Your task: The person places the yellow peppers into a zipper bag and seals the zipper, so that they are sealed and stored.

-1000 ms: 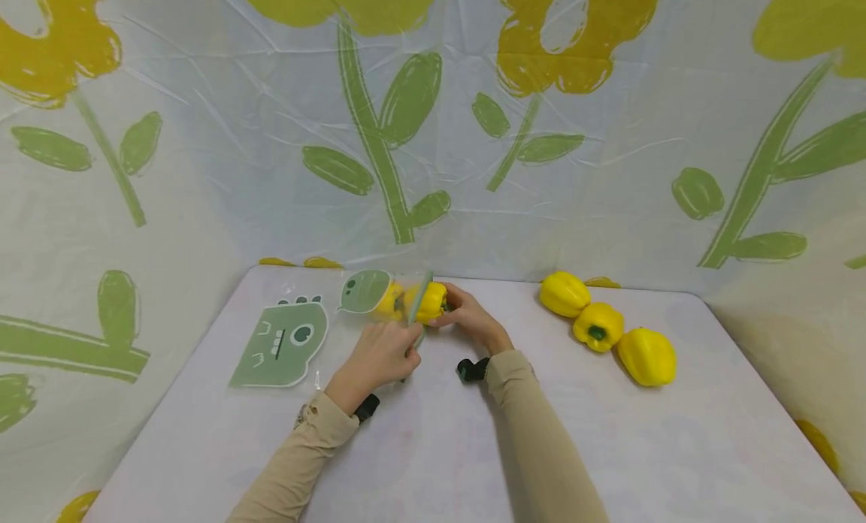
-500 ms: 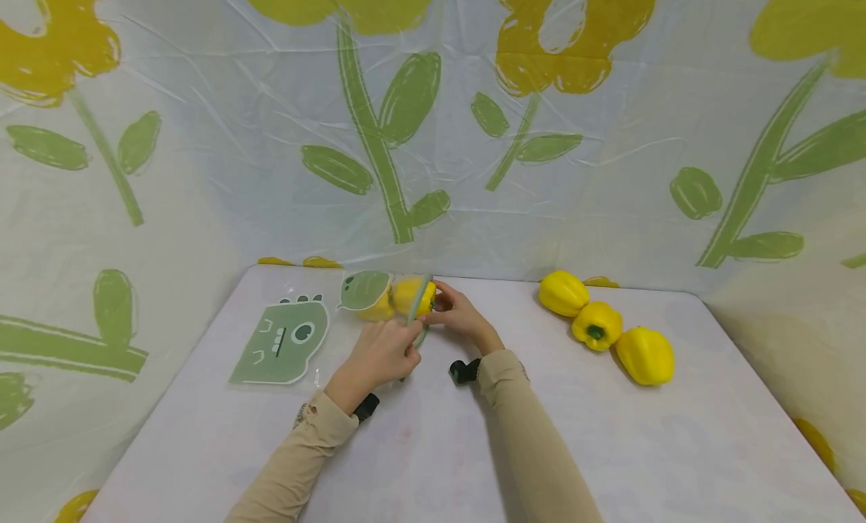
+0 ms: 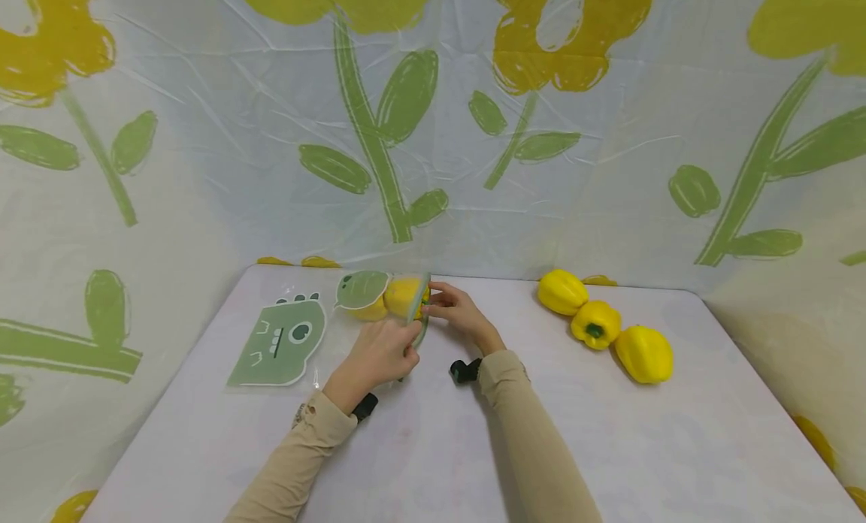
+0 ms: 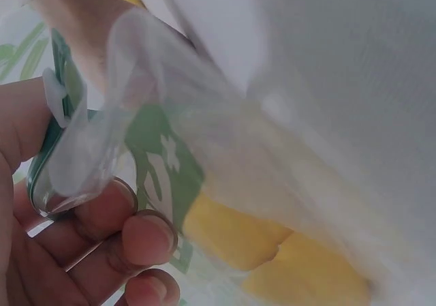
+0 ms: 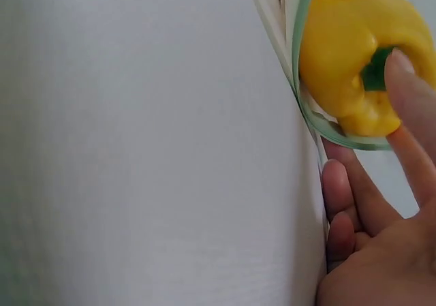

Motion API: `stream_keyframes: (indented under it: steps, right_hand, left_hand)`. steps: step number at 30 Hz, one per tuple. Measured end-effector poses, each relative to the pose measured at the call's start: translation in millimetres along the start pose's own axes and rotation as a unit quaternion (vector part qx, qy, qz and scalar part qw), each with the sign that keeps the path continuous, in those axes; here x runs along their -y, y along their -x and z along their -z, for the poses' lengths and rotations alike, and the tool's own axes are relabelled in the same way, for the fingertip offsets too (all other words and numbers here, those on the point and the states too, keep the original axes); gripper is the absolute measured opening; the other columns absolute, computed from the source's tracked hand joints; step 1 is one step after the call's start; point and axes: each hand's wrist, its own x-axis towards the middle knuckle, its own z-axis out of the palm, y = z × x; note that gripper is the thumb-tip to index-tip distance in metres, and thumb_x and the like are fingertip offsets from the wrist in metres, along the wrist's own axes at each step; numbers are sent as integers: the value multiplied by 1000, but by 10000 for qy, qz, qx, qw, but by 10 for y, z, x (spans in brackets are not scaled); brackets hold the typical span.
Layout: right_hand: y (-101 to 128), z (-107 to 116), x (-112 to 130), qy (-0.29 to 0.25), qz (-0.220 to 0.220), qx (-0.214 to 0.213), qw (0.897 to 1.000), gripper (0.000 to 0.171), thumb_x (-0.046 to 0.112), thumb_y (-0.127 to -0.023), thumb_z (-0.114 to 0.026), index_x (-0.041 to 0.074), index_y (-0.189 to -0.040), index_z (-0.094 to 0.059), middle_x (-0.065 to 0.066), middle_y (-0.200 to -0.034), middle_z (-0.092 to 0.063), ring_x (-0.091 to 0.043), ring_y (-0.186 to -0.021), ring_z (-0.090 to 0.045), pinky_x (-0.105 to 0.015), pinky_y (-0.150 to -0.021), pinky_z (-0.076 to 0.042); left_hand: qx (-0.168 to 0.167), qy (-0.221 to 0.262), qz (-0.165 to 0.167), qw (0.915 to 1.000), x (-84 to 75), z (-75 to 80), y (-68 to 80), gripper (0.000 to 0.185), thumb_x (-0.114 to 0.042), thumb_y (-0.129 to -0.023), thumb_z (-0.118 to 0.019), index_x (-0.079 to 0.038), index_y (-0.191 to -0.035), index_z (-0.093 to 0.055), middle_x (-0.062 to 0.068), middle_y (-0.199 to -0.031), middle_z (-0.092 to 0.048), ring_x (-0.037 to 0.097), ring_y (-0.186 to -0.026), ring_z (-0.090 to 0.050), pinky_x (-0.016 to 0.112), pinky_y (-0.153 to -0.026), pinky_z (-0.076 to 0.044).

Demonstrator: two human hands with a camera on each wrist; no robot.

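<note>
A clear zip bag [image 3: 364,288] with a green animal print lies at the back of the table, its green-rimmed mouth facing right. My left hand [image 3: 382,350] pinches that rim between thumb and fingers. Inside, blurred by the plastic, are two yellow bell peppers [image 4: 310,268]. At the mouth, my right hand [image 3: 463,312] presses the nearer yellow bell pepper [image 5: 340,47], stem end outward. Its thumb touches the green stem and a finger touches the lower edge; other fingers are outside the rim. That pepper sits within the green rim.
Three more yellow bell peppers [image 3: 595,325] stand in a slanting row at the right back. A second flat bag with a green monster print [image 3: 287,343] lies at the left. Flower-printed cloth [image 3: 271,132] hangs behind the white table [image 3: 433,448].
The yellow bell pepper has moved left, from the bag's mouth into the bag, with my right hand following it. My left hand stays on the rim.
</note>
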Motion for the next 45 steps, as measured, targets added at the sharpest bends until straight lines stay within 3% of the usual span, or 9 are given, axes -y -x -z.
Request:
stream_keyframes:
  steps: [9,13,20,25,28,32,38,45]
  right_hand:
    - [11,-14,38,212,-214,-126,9995,64,21,-92,-70,16,-150,-44,-13,-116,-68,-22,-106,-58,-37,-88,-41]
    - [2,-32,47,278,-291,-149,9991,64,24,-92,-70,18,-150,-44,-11,-114,-68,-22,-107,-57,-38,-88,-42]
    - [3,-50,66,695,-416,-19,9967,64,29,-96,-64,18,-154,-37,-14,-126,-63,-26,-115,-56,-41,-92,-45]
    - [15,-27,61,908,-304,109,9953,67,28,-98,-62,17,-156,-31,-13,-121,-63,-23,-106,-55,-37,-88,-45]
    - [53,6,42,785,-259,233,9963,70,29,-98,-62,21,-158,-26,-12,-120,-61,-23,-107,-54,-40,-93,-43]
    - [157,99,67,655,-483,341,9961,72,32,-98,-60,24,-159,-22,-12,-130,-57,-27,-123,-51,-49,-106,-36]
    - [401,354,297,1000,-559,263,9931,60,33,-100,-56,11,-153,-36,-18,-138,-52,-37,-129,-47,-53,-107,-35]
    - [789,769,598,1115,-104,-561,9921,53,35,-101,-55,13,-147,-43,-15,-139,-50,-34,-124,-44,-52,-99,-39]
  left_hand:
    - [-97,24,-74,9999,11,0,-11,28,-10,-66,-69,-17,-71,-42,-7,-55,-33,14,-48,-40,28,-41,-29]
    - [-74,17,-101,9999,8,5,-16,27,-9,-66,-69,-17,-71,-43,-6,-54,-32,13,-48,-38,27,-41,-27]
    - [-53,53,-116,9999,7,18,-23,28,-8,-66,-69,-17,-71,-43,-6,-55,-31,12,-48,-37,26,-41,-26]
    - [-76,68,-80,9999,-4,17,-36,28,-10,-66,-69,-18,-70,-42,-7,-54,-31,12,-48,-36,27,-41,-25]
    - [-57,45,-68,10000,-8,2,-37,27,-11,-67,-69,-18,-70,-43,-7,-54,-31,12,-48,-36,27,-42,-25]
    - [40,-10,-43,10000,-13,-4,-31,24,-12,-70,-69,-17,-73,-46,-7,-53,-32,12,-47,-37,27,-41,-26]
    - [-33,-29,-19,10000,-11,-2,-25,24,-14,-70,-70,-17,-74,-46,-6,-54,-36,15,-47,-42,30,-40,-30]
    - [-29,-9,-41,10000,3,-12,-3,24,-12,-70,-70,-17,-73,-47,-8,-56,-38,13,-47,-41,27,-41,-28]
